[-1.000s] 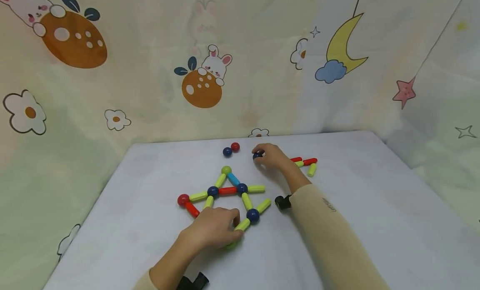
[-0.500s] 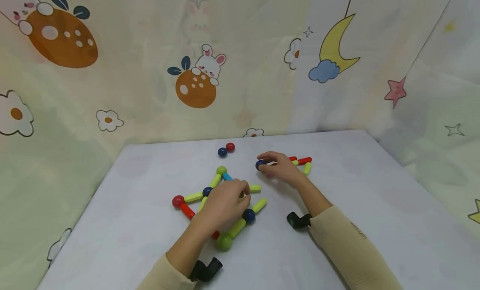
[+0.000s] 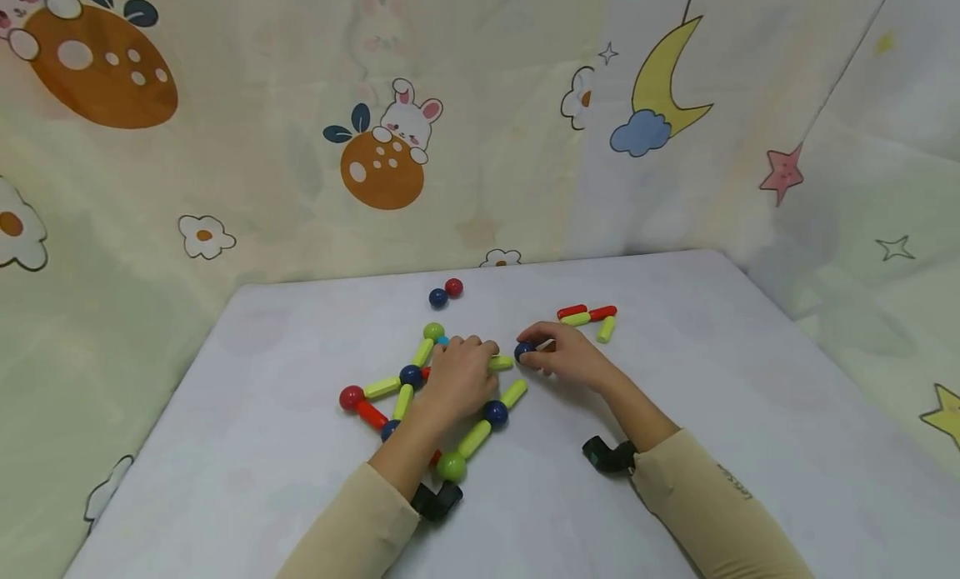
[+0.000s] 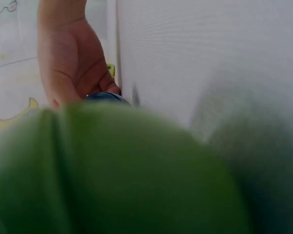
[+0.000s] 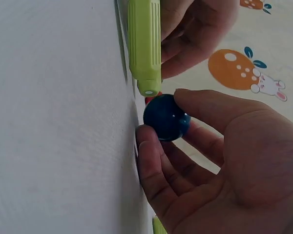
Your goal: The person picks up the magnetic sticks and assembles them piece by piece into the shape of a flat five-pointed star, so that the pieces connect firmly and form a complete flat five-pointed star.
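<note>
Moved the left hand [image 3: 461, 383] since a second ago, from the near side of the frame of sticks and balls [image 3: 402, 402] up over its two o'clock corner. Brought the right hand [image 3: 562, 358] back toward six o'clock too, carrying a blue ball [image 3: 524, 351] close to the free end of a yellow-green stick [image 3: 501, 362]. Pinches that ball between right thumb and fingertips, palm turned inward. Holds it just beside the stick's end, between two and three o'clock from it; cannot tell whether touching. Reaches in with the right forearm pointing at ten o'clock, and with the left pointing at one, back of the left hand up. Curls the left fingers down over the frame; cannot tell whether gripping anything beneath. To be seen on the frame: a red ball [image 3: 351, 398] at nine o'clock, a green ball [image 3: 433, 331] at twelve. Farther off at twelve, a loose blue ball [image 3: 438, 298] beside a loose red ball [image 3: 453, 287]; at two, four loose sticks [image 3: 579, 319].
</note>
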Action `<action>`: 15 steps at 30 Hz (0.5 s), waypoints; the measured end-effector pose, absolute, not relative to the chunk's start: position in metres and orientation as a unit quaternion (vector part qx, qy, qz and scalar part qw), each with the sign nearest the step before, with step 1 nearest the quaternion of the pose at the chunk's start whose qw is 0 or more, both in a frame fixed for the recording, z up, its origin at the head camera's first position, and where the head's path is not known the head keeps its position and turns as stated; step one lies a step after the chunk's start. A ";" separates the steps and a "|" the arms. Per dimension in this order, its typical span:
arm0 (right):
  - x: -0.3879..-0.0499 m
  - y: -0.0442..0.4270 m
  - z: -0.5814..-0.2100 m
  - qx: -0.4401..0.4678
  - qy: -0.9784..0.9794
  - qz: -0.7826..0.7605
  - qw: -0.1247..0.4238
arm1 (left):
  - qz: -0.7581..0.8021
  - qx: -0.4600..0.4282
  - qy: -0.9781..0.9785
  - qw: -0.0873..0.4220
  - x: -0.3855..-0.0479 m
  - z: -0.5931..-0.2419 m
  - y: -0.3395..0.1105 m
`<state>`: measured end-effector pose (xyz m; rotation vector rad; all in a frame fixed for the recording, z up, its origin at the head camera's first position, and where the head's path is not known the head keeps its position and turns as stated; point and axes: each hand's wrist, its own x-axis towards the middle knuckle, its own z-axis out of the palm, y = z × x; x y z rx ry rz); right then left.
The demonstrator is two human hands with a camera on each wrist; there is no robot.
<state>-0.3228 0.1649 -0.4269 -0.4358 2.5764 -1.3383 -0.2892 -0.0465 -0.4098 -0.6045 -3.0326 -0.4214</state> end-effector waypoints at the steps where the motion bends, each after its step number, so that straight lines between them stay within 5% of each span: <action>1: -0.322 0.166 -0.427 -0.146 0.875 -0.451 0.102 | -0.134 -0.191 -0.972 0.015 -0.291 -0.411 -0.045; 15: -0.318 0.163 -0.428 -0.147 0.870 -0.460 0.099 | -0.119 -0.173 -0.977 0.035 -0.295 -0.415 -0.039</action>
